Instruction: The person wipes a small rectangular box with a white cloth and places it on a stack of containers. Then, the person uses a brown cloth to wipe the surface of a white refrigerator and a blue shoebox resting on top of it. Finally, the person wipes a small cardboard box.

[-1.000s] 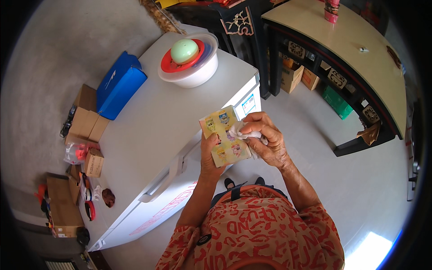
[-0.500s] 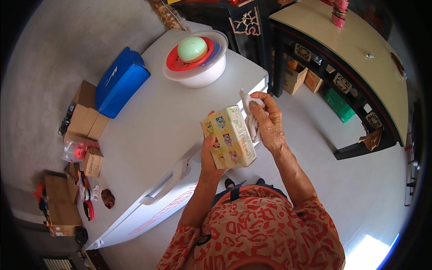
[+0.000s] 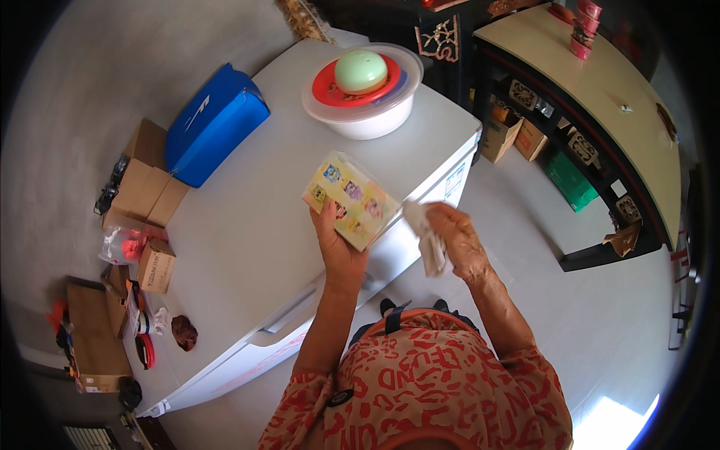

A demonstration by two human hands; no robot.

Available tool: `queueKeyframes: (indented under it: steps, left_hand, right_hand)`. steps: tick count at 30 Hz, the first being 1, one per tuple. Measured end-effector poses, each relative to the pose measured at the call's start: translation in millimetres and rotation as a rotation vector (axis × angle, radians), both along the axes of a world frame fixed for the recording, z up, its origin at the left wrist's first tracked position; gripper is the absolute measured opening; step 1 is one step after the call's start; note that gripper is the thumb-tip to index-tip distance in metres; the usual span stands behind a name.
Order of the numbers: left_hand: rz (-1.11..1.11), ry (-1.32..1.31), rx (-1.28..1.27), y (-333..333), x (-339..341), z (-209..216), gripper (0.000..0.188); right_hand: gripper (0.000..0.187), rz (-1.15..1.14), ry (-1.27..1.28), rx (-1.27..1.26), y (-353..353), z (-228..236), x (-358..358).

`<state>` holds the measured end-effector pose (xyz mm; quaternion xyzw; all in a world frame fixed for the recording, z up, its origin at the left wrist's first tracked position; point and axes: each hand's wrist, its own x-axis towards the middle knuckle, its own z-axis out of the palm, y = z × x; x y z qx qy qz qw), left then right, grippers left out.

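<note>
A small yellow cardboard box (image 3: 352, 196), printed with colourful cartoon figures, is gripped by my left hand (image 3: 341, 244). The thumb lies over its printed face, and the other fingers are hidden behind it. Box and hand are over the front part of a white chest-like appliance (image 3: 247, 225). To the right, my right hand (image 3: 459, 240) is closed on a crumpled whitish cloth (image 3: 426, 238), which hangs down from the fingers. The cloth is close to the box's right edge; whether they touch I cannot tell.
On the white top stand a white basin (image 3: 367, 126) with a red plate and pale green bowl, a blue box (image 3: 214, 124) and brown cartons (image 3: 142, 184). A small carton (image 3: 157, 265) sits farther left. A dark-framed table (image 3: 600, 82) curves along the right.
The box has moved left and turned, so its printed face shows more. My right hand and the cloth have come down and slightly right. The view has shifted a little.
</note>
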<state>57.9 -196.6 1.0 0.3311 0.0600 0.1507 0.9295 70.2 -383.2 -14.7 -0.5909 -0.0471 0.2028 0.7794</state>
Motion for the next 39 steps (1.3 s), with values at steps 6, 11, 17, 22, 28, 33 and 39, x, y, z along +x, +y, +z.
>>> queueKeyframes:
  steps: [6,11,17,22,28,33,39]
  left_hand:
    - [0.014,-0.099,0.078,24,-6,9,0.050]
    - [0.136,-0.067,0.124,47,-9,6,0.056]
    - [0.111,-0.091,0.076,89,-15,13,0.054]
    - [-0.040,-0.073,0.017,109,-23,14,0.043]
    - [-0.015,-0.065,0.086,113,-20,15,0.045]
    - [-0.007,-0.106,0.056,121,-7,21,0.049]
    - [0.185,-0.062,0.174,129,10,22,0.063]
  right_hand:
    - [0.031,-0.261,-0.187,0.053,73,14,-7]
    - [0.028,-0.315,-0.191,0.158,123,11,-14]
    - [0.021,-0.048,-0.127,0.038,145,8,-28]
    - [0.028,-0.111,0.125,0.352,153,6,-16]
    - [0.030,0.019,0.182,0.406,159,4,-20]
    - [0.023,0.198,-0.013,0.034,150,5,-24]
    - [0.020,-0.070,-0.353,-0.297,130,11,0]
